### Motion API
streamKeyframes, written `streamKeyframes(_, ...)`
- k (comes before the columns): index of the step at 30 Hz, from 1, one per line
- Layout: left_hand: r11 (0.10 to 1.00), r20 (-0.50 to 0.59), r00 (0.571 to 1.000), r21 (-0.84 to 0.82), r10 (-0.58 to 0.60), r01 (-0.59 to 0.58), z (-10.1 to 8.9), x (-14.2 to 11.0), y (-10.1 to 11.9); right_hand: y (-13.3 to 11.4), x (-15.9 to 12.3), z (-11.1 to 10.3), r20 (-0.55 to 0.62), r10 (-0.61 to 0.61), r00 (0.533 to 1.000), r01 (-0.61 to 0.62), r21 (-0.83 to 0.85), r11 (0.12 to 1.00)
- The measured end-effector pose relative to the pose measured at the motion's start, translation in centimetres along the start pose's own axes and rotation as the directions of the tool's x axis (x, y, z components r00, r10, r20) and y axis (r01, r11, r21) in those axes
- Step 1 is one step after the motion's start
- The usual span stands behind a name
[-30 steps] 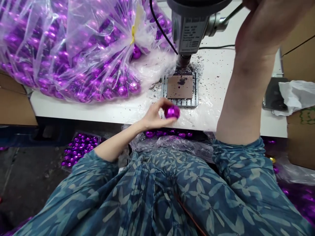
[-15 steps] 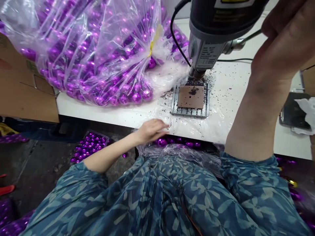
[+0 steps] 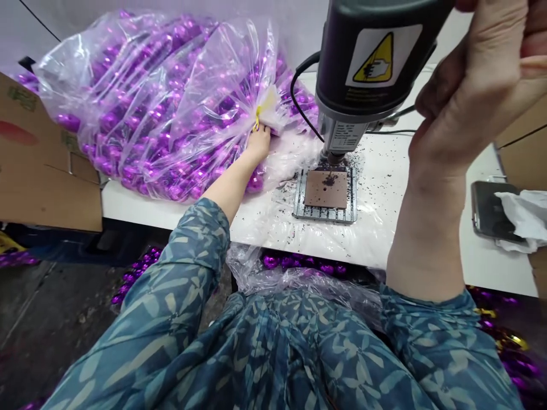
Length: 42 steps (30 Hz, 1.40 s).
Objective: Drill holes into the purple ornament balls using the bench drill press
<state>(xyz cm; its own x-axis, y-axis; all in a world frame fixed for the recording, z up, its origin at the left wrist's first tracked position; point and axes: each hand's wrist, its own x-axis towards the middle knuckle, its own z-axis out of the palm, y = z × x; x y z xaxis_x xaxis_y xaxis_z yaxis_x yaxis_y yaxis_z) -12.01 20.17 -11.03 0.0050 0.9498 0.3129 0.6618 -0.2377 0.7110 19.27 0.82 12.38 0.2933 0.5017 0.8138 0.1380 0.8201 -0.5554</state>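
My left hand reaches forward to the gathered mouth of a big clear plastic bag full of shiny purple balls, right by its yellow tie; its fingers are hidden in the plastic. My right hand is raised at the top right, fingers curled round the thin metal lever of a grey bench drill. Below the drill's chuck lies a brown plate on a slotted metal base, dusted with dark shavings.
The white table is strewn with dark chips. A plastic sheet holding more purple balls lies in my lap. Cardboard boxes stand at left; a phone under white paper lies at right. A tray of purple balls sits on the floor.
A second ago my left hand held a purple ball at the table edge. It dropped below the edge, then reached forward to the bag's mouth without it. The view tilted up.
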Motion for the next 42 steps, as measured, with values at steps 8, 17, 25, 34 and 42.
streamKeyframes(8,0.989,0.0,0.998,-0.135,0.057,-0.057,-1.6,-0.7,0.5,0.2,0.2,0.8,-0.143,0.025,0.989,-0.021,0.027,0.999)
streamKeyframes(17,0.52,0.288,0.928,-0.769,-0.237,0.371,-4.5,-9.1,10.4,-1.1,-0.2,0.9,-0.145,0.084,0.986,-0.075,0.064,0.995)
streamKeyframes(25,0.117,0.57,0.777,-0.781,-0.267,0.614,-4.4,-17.0,15.7,-0.6,0.0,0.9,-0.135,0.073,0.988,-0.065,0.058,0.996)
streamKeyframes(34,0.004,0.591,0.779,-0.796,-0.208,0.605,-1.9,-18.9,16.8,-0.6,0.0,0.6,-0.087,0.09,0.992,-0.082,0.081,0.993)
streamKeyframes(42,0.158,0.488,0.844,-0.836,-0.222,0.525,-0.6,-18.9,15.6,-1.0,-0.2,0.8,-0.102,0.101,0.99,-0.091,0.095,0.991)
